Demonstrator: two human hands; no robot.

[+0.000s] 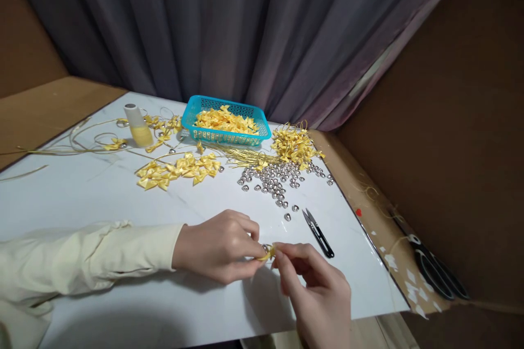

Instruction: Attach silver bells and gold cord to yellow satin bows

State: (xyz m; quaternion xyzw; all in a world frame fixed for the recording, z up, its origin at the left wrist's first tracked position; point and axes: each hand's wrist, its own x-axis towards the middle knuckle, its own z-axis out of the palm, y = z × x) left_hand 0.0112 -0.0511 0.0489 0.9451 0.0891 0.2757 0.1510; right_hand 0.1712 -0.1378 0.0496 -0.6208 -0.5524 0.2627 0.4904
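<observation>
My left hand point(223, 246) pinches one side of a small yellow ribbon bow point(269, 254) just above the white tabletop. Thumb and forefinger of my right hand point(314, 279) are closed on the bow's other side. A bit of shiny silver shows beside the bow between the hands; the fingers partly hide it. Black thread snips point(318, 233) lie just beyond my right hand. Farther back are many small silver beads point(272, 179), scattered loose. A cluster of yellow bows point(180, 170) lies beyond my left hand.
A blue basket point(189, 119) of yellow bows stands at the back, beside gold cords point(241, 156) and a pile of looped bows point(295, 144). Left of it stands a bottle point(139, 128) with yellow contents. Black scissors point(438, 270) lie past the table's right edge. A curtain point(216, 27) hangs behind.
</observation>
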